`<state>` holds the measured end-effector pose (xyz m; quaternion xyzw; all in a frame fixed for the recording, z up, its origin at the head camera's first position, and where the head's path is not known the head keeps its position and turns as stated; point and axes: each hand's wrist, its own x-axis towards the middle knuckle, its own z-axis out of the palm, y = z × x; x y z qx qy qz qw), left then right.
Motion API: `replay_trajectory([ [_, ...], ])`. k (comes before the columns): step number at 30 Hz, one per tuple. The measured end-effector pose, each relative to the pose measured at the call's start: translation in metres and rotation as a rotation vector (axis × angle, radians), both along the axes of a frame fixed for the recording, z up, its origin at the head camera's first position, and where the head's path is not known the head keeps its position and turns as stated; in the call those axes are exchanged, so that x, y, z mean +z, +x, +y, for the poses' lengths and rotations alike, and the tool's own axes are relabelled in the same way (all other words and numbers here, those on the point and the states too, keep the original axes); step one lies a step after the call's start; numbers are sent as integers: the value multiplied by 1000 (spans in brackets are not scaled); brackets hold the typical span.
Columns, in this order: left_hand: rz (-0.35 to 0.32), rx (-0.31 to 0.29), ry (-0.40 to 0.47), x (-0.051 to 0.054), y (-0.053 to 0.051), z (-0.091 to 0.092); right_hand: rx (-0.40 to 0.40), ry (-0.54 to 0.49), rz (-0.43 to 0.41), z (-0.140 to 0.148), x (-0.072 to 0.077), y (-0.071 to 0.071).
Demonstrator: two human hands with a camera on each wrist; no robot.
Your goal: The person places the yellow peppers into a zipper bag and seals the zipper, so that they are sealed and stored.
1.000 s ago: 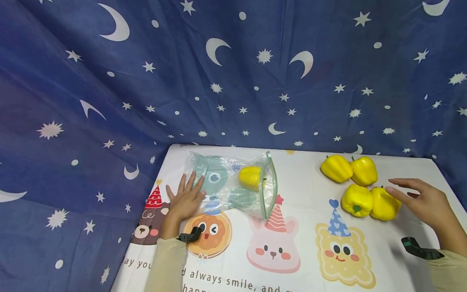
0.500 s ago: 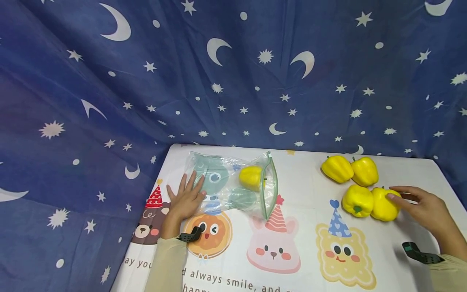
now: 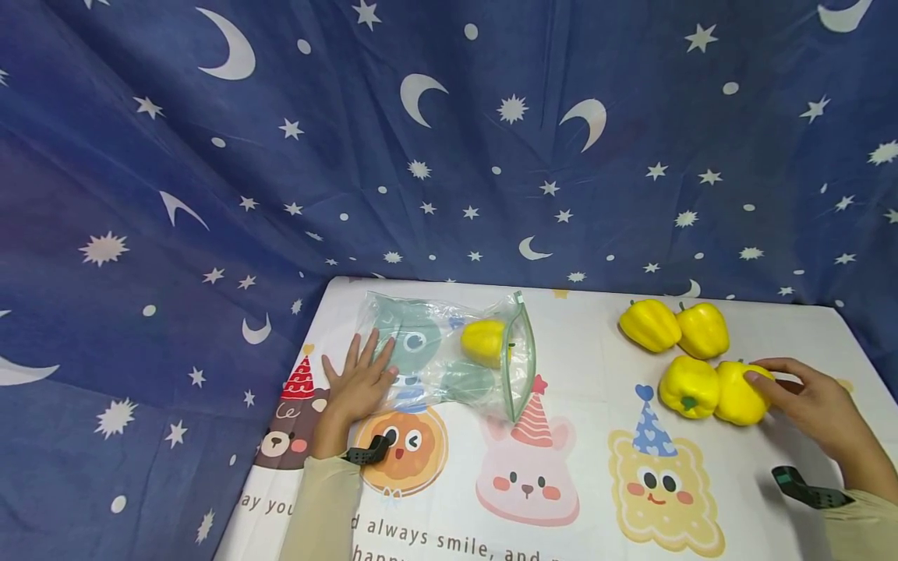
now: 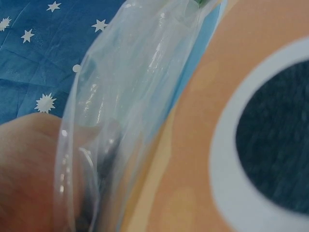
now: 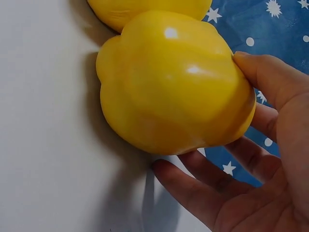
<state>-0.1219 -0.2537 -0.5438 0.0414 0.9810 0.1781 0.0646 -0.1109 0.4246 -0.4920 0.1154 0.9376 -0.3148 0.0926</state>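
My left hand (image 3: 359,386) rests with spread fingers on the closed end of a clear zip bag (image 3: 456,312), which lies flat on the table. Inside, near the bag's green-edged mouth (image 3: 531,343), is one yellow bell pepper (image 3: 482,343). On the right, my right hand (image 3: 821,401) holds another yellow bell pepper (image 3: 740,396), thumb on its upper side and fingers around its far side. The right wrist view shows this pepper (image 5: 174,82) low over the white cloth. In the left wrist view, clear plastic (image 4: 120,72) covers part of the picture beside my hand (image 4: 29,164).
A yellow pepper (image 3: 690,386) touches the held one on its left. Two more peppers, one on the left (image 3: 650,325) and one on the right (image 3: 704,329), lie behind. The printed white tablecloth (image 3: 582,366) meets a blue star curtain (image 3: 449,140) at the back and left.
My right hand has moved left onto the front right pepper, and its fingers have closed around it. The left hand and the bag have stayed in place.
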Motion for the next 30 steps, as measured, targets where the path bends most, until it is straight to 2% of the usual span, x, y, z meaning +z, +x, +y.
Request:
replay_trajectory([
  [7,5,-4,-8,0,0,0,-9,2,63,2,-3,2],
  [19,4,-1,-1,1,0,1,-63,0,158,-4,12,4],
  [26,-11,-4,-13,2,0,1,-51,87,299,-21,26,2],
  [30,-11,-3,-10,1,0,0,-55,100,359,-29,34,2],
])
